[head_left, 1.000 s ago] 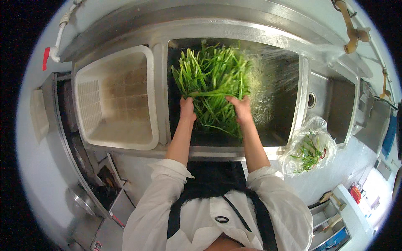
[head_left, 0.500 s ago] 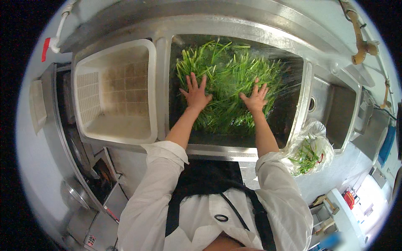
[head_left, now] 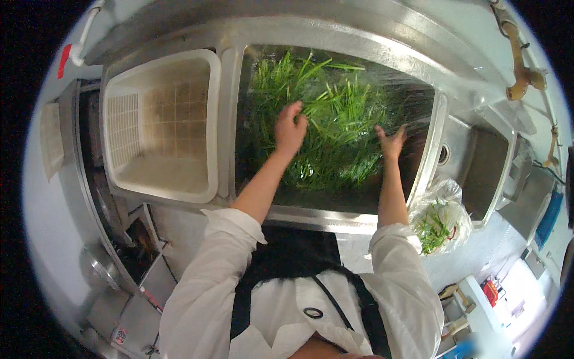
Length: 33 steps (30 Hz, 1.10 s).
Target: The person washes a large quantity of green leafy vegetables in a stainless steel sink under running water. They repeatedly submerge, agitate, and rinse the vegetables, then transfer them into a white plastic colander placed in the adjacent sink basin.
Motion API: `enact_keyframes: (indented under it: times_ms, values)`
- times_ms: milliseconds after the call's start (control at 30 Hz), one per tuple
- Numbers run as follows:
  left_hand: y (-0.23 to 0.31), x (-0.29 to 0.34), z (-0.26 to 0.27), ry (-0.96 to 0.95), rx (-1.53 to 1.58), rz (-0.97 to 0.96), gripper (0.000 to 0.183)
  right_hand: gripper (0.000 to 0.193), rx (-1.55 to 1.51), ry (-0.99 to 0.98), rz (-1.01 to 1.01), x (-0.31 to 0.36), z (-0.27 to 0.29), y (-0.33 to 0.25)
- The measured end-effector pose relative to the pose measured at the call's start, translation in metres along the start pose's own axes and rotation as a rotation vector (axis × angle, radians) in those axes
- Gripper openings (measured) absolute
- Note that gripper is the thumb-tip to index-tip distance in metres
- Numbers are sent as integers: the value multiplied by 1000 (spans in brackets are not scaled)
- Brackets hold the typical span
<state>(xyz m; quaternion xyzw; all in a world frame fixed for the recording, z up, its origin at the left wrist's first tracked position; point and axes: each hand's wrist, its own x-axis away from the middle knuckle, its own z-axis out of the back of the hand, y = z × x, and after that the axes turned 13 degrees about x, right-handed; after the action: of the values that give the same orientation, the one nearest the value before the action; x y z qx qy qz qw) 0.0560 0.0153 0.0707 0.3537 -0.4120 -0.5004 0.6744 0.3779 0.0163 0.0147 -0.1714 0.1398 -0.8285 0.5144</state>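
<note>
Long, thin leafy green stalks (head_left: pixel 344 110) lie in water in the large middle basin of a steel sink (head_left: pixel 335 220). Over the left part of the greens is my left hand (head_left: pixel 290 130), its fingers loosely bent and its thumb apart. I see no stalk gripped in it, though its palm side is hidden. At the right edge of the greens, my right hand (head_left: pixel 391 142) is open, thumb and fingers spread, with nothing visible between them. Streaks of water cross the basin's right side.
A white plastic basket (head_left: pixel 212 128) with slotted walls stands left of the basin. To the right is a smaller basin (head_left: pixel 457 134) with a drain. A clear plastic bag (head_left: pixel 457 218) holding green scraps hangs at the front right edge. Pipes (head_left: pixel 519 78) run along the right wall.
My right hand has moved right, toward the greens' edge. My left hand has shifted slightly right and its spread fingers have bent. The greens have loosened and sit lower in the water.
</note>
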Motion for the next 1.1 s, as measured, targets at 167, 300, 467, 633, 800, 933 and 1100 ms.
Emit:
enact_keyframes:
  times_ms: [167,300,467,633,800,933,1100]
  values:
    - [24,-17,-65,-239,527,715,80,119,-260,-719,-450,-8,-38,-21]
    - [8,-9,-93,-190,670,824,80,100,-409,-719,-584,42,-21,-87]
    - [22,-1,-57,-268,833,810,75,75,-873,-672,-436,65,17,-66]
    - [1,12,-41,-156,1027,879,54,47,-1269,-524,-443,81,65,-69]
    - [11,6,-28,-162,1109,915,32,51,-1291,-508,-548,69,60,-24]
    - [10,-7,-36,-101,620,904,71,71,-587,-405,-465,33,33,25]
    - [-11,-13,-73,-162,98,646,113,94,-241,-223,-130,3,-8,-27]
